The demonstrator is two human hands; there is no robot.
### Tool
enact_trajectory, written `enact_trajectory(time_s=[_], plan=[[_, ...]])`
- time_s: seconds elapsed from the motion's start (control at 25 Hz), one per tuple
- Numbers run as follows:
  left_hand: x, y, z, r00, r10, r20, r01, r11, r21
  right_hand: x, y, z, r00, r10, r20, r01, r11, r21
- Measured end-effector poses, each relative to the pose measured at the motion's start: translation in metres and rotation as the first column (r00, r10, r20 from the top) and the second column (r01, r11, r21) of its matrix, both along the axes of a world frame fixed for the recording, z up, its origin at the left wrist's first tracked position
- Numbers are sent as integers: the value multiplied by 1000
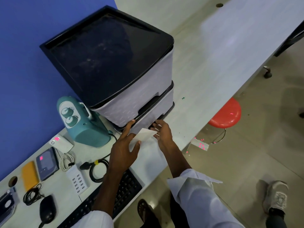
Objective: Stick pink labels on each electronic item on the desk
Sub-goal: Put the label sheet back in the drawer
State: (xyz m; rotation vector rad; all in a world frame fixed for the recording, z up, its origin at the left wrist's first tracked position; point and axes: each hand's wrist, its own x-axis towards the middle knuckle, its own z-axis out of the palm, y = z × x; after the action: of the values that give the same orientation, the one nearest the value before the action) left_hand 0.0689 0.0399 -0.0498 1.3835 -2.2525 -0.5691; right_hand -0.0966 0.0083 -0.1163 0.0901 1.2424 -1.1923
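My left hand [124, 148] pinches a white backing sheet [144, 134] between thumb and fingers, just in front of the grey drawer unit [144, 102]. My right hand [163, 133] is spread at the sheet's right corner, fingertips by the lower drawer's dark handle slot [153, 124]. A pink label shows on the white flat device [61, 143] and another on the dark tablet-like device [46, 163]. I see no label on the teal radio [83, 124], yellow power bank [30, 176], white multi-port charger [77, 179], black mouse [46, 209] or keyboard [130, 185], which my left forearm partly covers.
A coiled black cable [97, 170], a white cable [65, 160], black earphones [32, 195] and a cased drive [6, 203] lie on the desk. A strip with pink labels [199, 144] hangs at the desk edge. A red stool [225, 112] and another person's shoe [276, 196] are on the floor.
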Motion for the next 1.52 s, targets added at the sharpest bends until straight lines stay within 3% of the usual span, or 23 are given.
enact_trajectory(time_s=[0.28,0.56,0.76,0.96,1.12,1.2,1.36,1.52], plan=[[-4,1,-7,999,34,1,-34,999,-19,-1,-8,-3,994,-24,106,21,999,24],[-16,7,4,975,220,32,-219,975,-23,-20,32,-15,984,-142,110,134,988,78],[-22,7,15,944,313,105,-322,943,84,-33,65,-20,972,-210,108,196,972,130],[-36,1,37,943,329,-51,-314,931,188,-36,72,-13,970,-220,105,208,971,115],[-74,-31,65,983,175,-58,-168,979,113,-34,74,-6,966,-238,99,226,967,121],[-98,-49,62,995,88,43,-91,993,72,-33,75,-5,966,-239,98,227,966,123],[-127,-70,18,955,-55,293,-28,962,273,-34,75,-5,965,-246,94,235,965,118],[-130,-78,-26,919,-99,382,-60,922,382,-37,74,-8,967,-239,91,227,966,120]])
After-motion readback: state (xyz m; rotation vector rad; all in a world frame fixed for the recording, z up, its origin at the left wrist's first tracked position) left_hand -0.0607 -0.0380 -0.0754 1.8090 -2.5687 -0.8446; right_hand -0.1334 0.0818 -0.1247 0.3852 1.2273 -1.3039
